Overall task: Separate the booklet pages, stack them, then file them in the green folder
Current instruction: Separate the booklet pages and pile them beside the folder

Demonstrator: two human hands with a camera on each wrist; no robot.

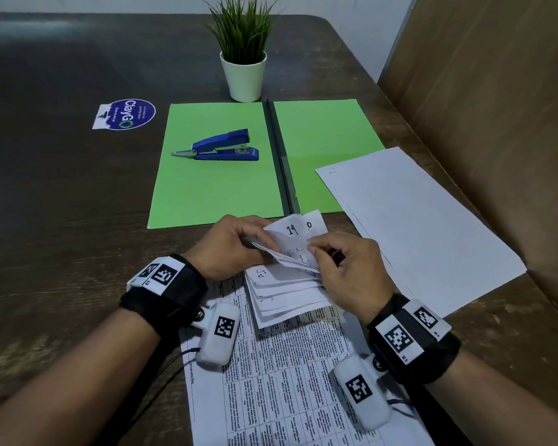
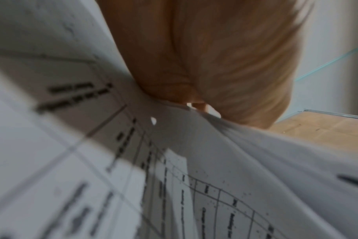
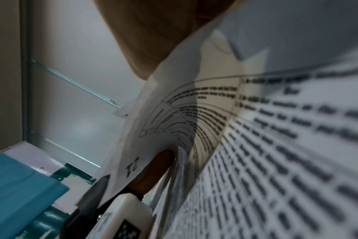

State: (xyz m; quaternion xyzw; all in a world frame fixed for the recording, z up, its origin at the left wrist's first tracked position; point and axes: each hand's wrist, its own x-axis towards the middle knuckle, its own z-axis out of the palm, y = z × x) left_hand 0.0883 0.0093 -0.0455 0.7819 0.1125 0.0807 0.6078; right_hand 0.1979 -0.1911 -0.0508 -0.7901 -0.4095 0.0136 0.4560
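Observation:
The booklet (image 1: 287, 284) of printed white pages lies near the table's front edge, its corner pages fanned and curled up. My left hand (image 1: 236, 249) grips the lifted corner from the left. My right hand (image 1: 345, 262) pinches pages at that corner from the right; the top leaf reads "14". In the wrist views the booklet pages (image 2: 174, 177) (image 3: 255, 145) fill the picture, with a palm behind them. The green folder (image 1: 213, 181) lies open beyond the hands, its dark spine in the middle. A stack of separated white sheets (image 1: 416, 226) overlaps its right half.
A blue stapler (image 1: 221, 146) sits on the folder's left half. A potted plant (image 1: 244, 66) stands behind the folder. A blue round sticker card (image 1: 126, 114) lies at the left. A brown panel (image 1: 496, 107) walls off the right side.

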